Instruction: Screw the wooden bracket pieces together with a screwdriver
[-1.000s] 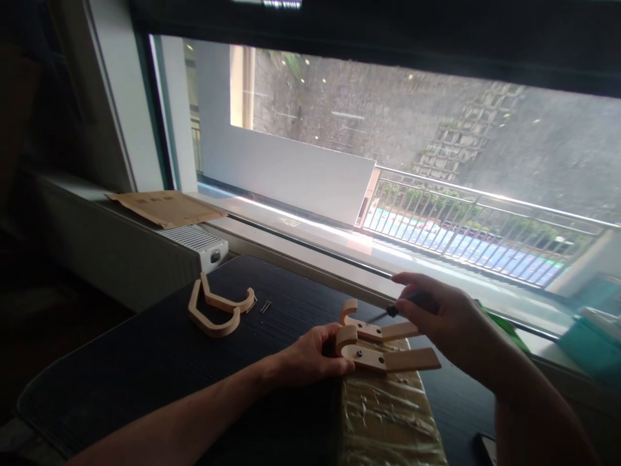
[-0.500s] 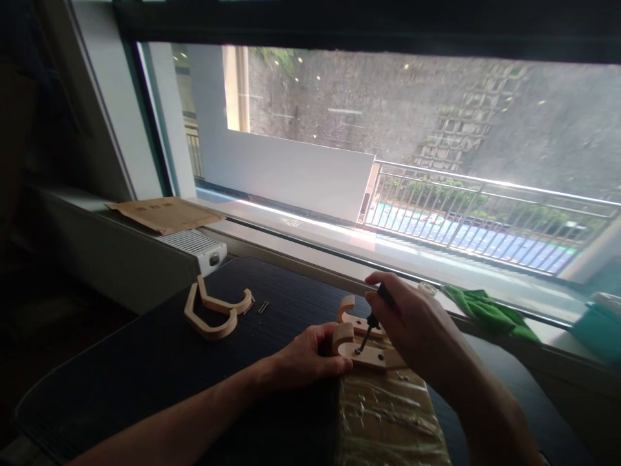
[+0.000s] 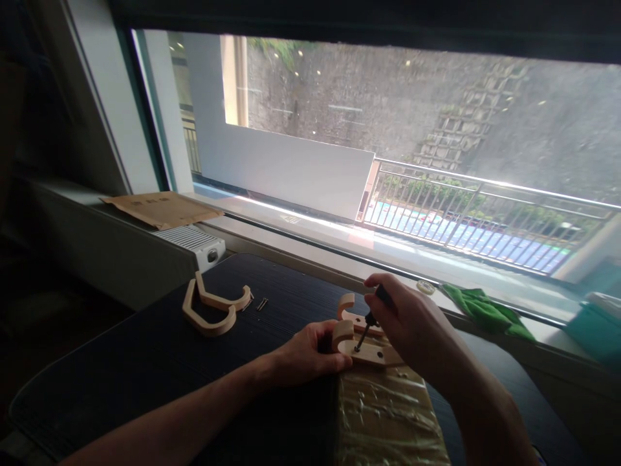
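My right hand [image 3: 405, 310] grips the dark handle of a screwdriver [image 3: 363, 333], fingers wrapped round it. Its tip meets a hole in the near wooden hook [image 3: 369, 353], which lies on a box wrapped in clear tape [image 3: 388, 414]. With thumb and fingers, my left hand [image 3: 313, 353] pinches the curled end of that hook at the box's left edge. Just behind lies another wooden hook [image 3: 356, 320], partly covered by my right hand. Two more wooden hooks, a near one [image 3: 213, 329] and a far one [image 3: 218, 300], rest on the table to the left, beside several screws [image 3: 262, 304].
All this is on a dark table [image 3: 145, 369] below a window. A brown envelope [image 3: 165, 208] lies on the ledge at the left. On the right sill are a roll of tape [image 3: 425, 287], a green cloth [image 3: 488, 312] and a teal container [image 3: 594, 330].
The view has shifted slightly. Both hands keep nearly the same place, with the screwdriver still at the same hole of the near hook.
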`<state>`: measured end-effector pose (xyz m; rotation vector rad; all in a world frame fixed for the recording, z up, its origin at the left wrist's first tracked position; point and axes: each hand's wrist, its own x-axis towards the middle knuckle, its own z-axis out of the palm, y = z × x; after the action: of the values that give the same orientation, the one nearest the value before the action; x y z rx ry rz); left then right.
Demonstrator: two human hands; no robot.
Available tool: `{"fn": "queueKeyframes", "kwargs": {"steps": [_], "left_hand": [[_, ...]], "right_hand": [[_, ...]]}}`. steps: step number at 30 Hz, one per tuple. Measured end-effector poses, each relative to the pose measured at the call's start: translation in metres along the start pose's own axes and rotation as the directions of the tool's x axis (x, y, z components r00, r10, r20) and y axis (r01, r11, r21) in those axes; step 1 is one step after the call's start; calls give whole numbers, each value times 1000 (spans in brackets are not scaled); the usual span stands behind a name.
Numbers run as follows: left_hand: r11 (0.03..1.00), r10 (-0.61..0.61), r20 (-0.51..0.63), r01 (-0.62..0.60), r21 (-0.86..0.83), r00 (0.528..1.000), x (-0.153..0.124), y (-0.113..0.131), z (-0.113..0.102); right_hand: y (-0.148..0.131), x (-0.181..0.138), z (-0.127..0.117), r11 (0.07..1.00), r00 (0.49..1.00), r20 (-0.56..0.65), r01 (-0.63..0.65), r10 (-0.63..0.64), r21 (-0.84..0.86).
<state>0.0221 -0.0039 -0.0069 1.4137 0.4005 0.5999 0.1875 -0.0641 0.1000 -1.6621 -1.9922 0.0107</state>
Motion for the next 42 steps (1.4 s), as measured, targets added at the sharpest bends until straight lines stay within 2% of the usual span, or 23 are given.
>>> {"fn": "queueKeyframes", "kwargs": {"steps": [5, 9, 13, 20, 23, 29, 32, 37, 39, 42], "left_hand": [[1000, -10, 4, 10, -27, 1000, 1, -3, -1], [999, 4, 21, -3, -43, 1000, 2, -6, -2], [999, 23, 28, -22, -37, 999, 1, -3, -2], [999, 2, 26, -1, -34, 1000, 1, -1, -2], [1000, -6, 23, 6, -24, 1000, 1, -2, -2], [1000, 5, 32, -4, -26, 999, 2, -5, -3], [1000, 1, 29, 0, -30, 1000, 1, -4, -2], [999, -10, 21, 10, -44, 1000, 1, 0, 0], [999, -6, 18, 7, -48, 1000, 1, 1, 0], [999, -1, 24, 2, -51, 1000, 0, 1, 1]], "right_hand": [[9, 2, -3, 994, 997, 75, -35, 28, 106], [7, 6, 4, 993, 994, 3, -112, 112, -39], [-1, 4, 7, 981, 994, -40, -105, 99, -165], [-2, -3, -6, 996, 999, 54, -2, -3, 94], [2, -1, -5, 998, 1000, 30, 2, -4, 64], [4, 2, 0, 994, 995, -13, -97, 96, -54], [1, -1, -4, 992, 999, -16, -49, 47, -113], [-1, -4, -12, 998, 999, -3, 48, -48, -34], [0, -1, -12, 999, 999, -3, 32, -32, 2], [4, 3, -7, 997, 997, -44, -66, 65, -28]]}}
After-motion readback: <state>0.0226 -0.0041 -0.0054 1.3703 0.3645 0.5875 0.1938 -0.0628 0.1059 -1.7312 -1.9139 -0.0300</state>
